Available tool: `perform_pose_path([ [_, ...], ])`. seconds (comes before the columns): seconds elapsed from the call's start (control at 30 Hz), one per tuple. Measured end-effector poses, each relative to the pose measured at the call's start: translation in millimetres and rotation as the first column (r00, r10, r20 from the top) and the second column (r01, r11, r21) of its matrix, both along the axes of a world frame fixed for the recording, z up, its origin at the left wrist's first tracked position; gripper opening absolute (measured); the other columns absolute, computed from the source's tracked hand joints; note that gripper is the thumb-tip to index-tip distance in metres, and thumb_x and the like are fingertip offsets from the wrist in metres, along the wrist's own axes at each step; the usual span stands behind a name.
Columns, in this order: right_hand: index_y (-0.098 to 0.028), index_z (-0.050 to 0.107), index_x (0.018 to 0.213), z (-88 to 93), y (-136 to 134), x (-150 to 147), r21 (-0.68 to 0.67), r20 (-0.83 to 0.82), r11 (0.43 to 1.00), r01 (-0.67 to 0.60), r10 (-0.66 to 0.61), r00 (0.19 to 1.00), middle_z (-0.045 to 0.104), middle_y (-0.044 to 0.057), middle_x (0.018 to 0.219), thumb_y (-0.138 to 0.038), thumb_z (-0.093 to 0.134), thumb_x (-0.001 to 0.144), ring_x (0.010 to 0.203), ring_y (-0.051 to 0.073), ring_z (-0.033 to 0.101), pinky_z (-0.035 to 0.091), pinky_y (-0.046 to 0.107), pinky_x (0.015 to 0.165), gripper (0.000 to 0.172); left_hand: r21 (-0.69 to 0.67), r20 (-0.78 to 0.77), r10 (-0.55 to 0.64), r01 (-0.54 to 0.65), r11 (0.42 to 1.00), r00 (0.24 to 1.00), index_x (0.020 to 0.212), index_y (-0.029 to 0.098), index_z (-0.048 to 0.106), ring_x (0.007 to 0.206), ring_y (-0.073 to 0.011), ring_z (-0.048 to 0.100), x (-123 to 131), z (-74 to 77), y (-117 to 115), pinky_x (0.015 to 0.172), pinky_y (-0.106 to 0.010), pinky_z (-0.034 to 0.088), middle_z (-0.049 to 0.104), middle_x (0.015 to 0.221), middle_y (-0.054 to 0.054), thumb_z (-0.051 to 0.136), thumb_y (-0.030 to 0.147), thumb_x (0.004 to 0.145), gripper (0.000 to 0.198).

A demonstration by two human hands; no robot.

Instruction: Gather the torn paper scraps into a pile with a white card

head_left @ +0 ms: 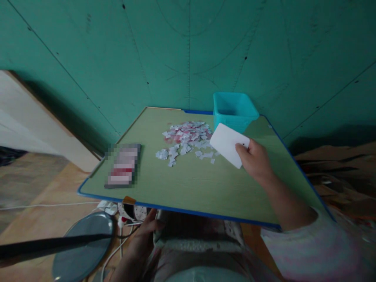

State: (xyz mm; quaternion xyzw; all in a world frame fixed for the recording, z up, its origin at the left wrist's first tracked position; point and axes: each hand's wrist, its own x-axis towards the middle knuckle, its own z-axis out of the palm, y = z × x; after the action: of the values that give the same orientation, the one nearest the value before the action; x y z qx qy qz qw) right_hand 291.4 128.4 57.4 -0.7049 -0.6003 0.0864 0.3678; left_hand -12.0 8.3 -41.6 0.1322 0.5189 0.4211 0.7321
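Observation:
My right hand (255, 159) is closed on a white card (228, 144), held just above the green table (194, 184) to the right of a heap of small white and pink paper scraps (185, 138). The card's left edge is close to the scraps. A teal plastic bin (233, 110) stands at the table's far edge, just behind the card. My left hand (147, 232) is below the table's front edge, resting on my lap with fingers curled against the clothing; nothing shows in it.
A blurred-out flat rectangle (123, 165) lies on the table's left side. On the floor below are a round grey base (84, 248) with a dark pole, white cables (117, 243) and a power strip. A pale board (35, 117) leans at left.

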Motion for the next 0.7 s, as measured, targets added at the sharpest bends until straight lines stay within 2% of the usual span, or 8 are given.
perform_pose_path([
  [0.07, -0.014, 0.061, 0.081, -1.0, 1, 2, 0.044, -0.024, 0.999, 0.014, -0.013, 1.0, 0.065, 0.009, 0.071, -0.034, 0.045, 0.076, 0.066, 0.02, 0.056, 0.038, 0.029, 0.055, 0.026, -0.005, 0.01, 0.002, -0.002, 1.0, 1.0, 0.082, 0.028, 0.058, 0.095, -0.0301, 0.06, 0, 1.0, 0, 0.07, -0.035, 0.046, 0.07, 0.082, 0.0, 0.063, 0.014, 0.05, 0.035],
  [0.17, -0.014, 0.061, 0.084, -5.6, 0, 0, 0.058, -0.116, 0.996, -0.064, 0.07, 0.991, 0.065, 0.007, 0.071, -0.038, 0.045, 0.078, 0.063, 0.019, 0.056, 0.039, 0.028, 0.055, 0.029, -0.014, 0.008, 0.003, -0.003, 1.0, 1.0, 0.082, 0.028, 0.058, 0.093, -0.0314, 0.06, 1, 2.8, -1, 0.069, -0.037, 0.046, 0.07, 0.078, 0.0, 0.063, 0.014, 0.05, 0.036],
  [0.33, -0.014, 0.06, 0.086, -12.8, -2, -14, -0.075, -0.169, 0.964, -0.256, 0.241, 0.956, 0.066, 0.006, 0.071, -0.04, 0.045, 0.079, 0.059, 0.016, 0.055, 0.039, 0.026, 0.054, 0.031, 0.027, 0.035, -0.022, 0.021, 0.999, 0.999, 0.089, 0.028, 0.06, 0.096, -0.0332, 0.06, 2, 6.9, 0, 0.072, -0.04, 0.047, 0.071, 0.087, -0.003, 0.06, 0.014, 0.051, 0.04],
  [0.4, -0.014, 0.061, 0.084, -12.8, -3, -14, -0.08, -0.143, 0.977, -0.199, 0.186, 0.972, 0.065, 0.006, 0.069, -0.036, 0.046, 0.078, 0.059, 0.017, 0.055, 0.038, 0.026, 0.053, 0.027, 0.005, 0.02, -0.018, 0.018, 1.0, 1.0, 0.088, 0.029, 0.06, 0.096, -0.034, 0.059, 3, 8.0, 0, 0.071, -0.04, 0.047, 0.071, 0.087, -0.003, 0.061, 0.014, 0.05, 0.041],
  [0.47, -0.014, 0.061, 0.084, -12.8, -2, -12, -0.019, -0.146, 0.994, -0.108, 0.104, 0.984, 0.064, 0.006, 0.069, -0.033, 0.047, 0.076, 0.061, 0.018, 0.055, 0.038, 0.027, 0.054, 0.025, -0.014, 0.01, 0.003, -0.003, 1.0, 1.0, 0.083, 0.029, 0.06, 0.096, -0.0336, 0.06, 3, 8.2, 0, 0.071, -0.039, 0.047, 0.072, 0.086, -0.002, 0.061, 0.014, 0.049, 0.038],
  [0.53, -0.014, 0.06, 0.086, -14.5, -2, -11, 0.041, -0.207, 0.995, -0.089, 0.095, 0.974, 0.064, 0.006, 0.072, -0.036, 0.047, 0.077, 0.063, 0.018, 0.055, 0.04, 0.028, 0.056, 0.027, -0.008, 0.031, 0.013, -0.013, 1.0, 0.999, 0.079, 0.03, 0.059, 0.096, -0.0323, 0.06, 3, 7.3, 0, 0.071, -0.037, 0.047, 0.072, 0.085, -0.001, 0.061, 0.012, 0.049, 0.035],
  [0.63, -0.015, 0.059, 0.092, -19.8, -2, -17, 0.026, -0.342, 0.972, -0.233, 0.228, 0.911, 0.065, 0.006, 0.077, -0.043, 0.047, 0.079, 0.066, 0.018, 0.056, 0.042, 0.029, 0.059, 0.034, 0.018, 0.091, 0.012, -0.014, 1.0, 0.996, 0.08, 0.028, 0.06, 0.095, -0.0315, 0.061, 3, 4.0, 0, 0.07, -0.036, 0.047, 0.072, 0.086, -0.001, 0.061, 0.012, 0.05, 0.035],
  [0.7, -0.016, 0.058, 0.094, -22.5, -2, -26, -0.037, -0.411, 0.931, -0.364, 0.318, 0.854, 0.065, 0.006, 0.079, -0.045, 0.045, 0.079, 0.068, 0.017, 0.057, 0.043, 0.028, 0.06, 0.035, 0.032, 0.114, 0.007, -0.011, 0.999, 0.993, 0.084, 0.027, 0.062, 0.094, -0.0317, 0.061, 4, 1.7, 1, 0.069, -0.036, 0.048, 0.072, 0.084, -0.002, 0.062, 0.011, 0.05, 0.038],
])
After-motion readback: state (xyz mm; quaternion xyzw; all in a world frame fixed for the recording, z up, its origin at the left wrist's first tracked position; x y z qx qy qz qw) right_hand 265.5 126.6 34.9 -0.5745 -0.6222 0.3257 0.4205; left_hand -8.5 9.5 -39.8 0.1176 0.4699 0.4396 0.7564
